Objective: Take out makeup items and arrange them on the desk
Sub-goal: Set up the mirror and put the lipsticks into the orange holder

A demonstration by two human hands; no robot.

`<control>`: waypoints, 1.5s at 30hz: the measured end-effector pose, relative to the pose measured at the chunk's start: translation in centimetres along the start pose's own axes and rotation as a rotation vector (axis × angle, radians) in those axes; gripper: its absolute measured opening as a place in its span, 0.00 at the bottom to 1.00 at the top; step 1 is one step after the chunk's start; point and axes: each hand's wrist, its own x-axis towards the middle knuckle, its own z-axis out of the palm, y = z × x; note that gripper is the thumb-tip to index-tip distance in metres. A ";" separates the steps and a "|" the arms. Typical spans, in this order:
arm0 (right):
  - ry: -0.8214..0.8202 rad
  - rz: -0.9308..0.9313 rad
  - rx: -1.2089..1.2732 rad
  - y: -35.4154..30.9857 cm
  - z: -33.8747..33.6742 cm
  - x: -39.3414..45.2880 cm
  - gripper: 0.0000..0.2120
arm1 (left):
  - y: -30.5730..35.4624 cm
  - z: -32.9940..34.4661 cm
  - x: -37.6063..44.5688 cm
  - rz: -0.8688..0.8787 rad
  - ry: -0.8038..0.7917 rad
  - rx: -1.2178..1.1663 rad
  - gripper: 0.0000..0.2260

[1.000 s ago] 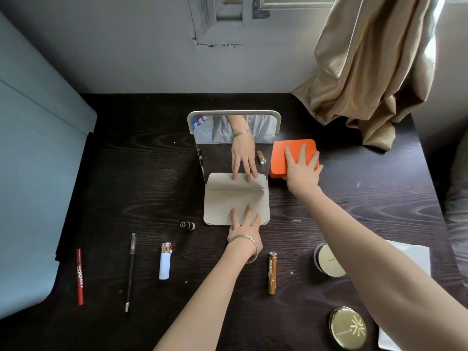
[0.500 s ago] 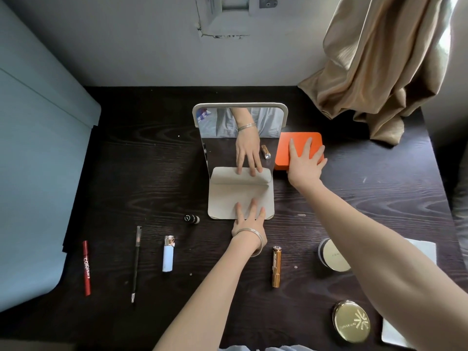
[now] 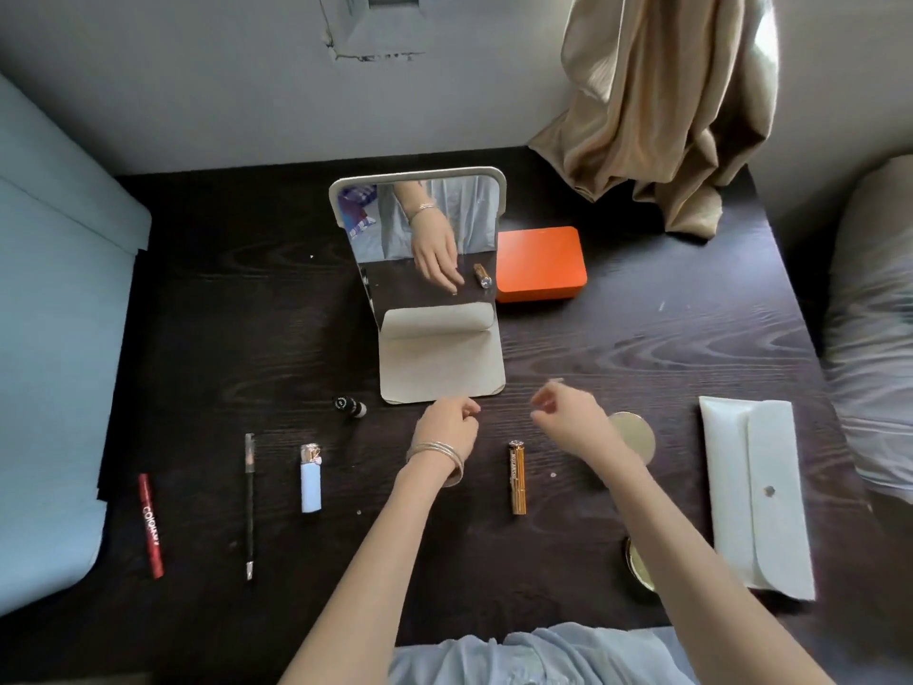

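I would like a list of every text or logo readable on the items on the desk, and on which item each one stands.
"COLO…": white letters on the red pencil; the ending is blurred.
Gold tube: dark lettering along its side, too small to read.
Small black bottle: a pale mark on the cap, unreadable.
White pouch and orange box: no text visible.

Dark wood-grain worktop [image 3: 667,338] under pale, gold and orange things.

An orange box [image 3: 541,263] sits beside a cream-framed mirror [image 3: 425,224]. A red pencil [image 3: 150,525] carries white lettering; a black pencil [image 3: 250,504], a pale blue tube [image 3: 311,479] with a metallic cap, a gold lipstick [image 3: 517,478], a gold compact [image 3: 640,566] and a white pouch [image 3: 756,491] lie there. The curtain [image 3: 667,91] is tan.
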 end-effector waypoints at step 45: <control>0.254 0.266 0.877 -1.9 2.6 -2.8 0.15 | -8.6 -4.3 -9.6 -0.072 -0.226 -0.536 0.14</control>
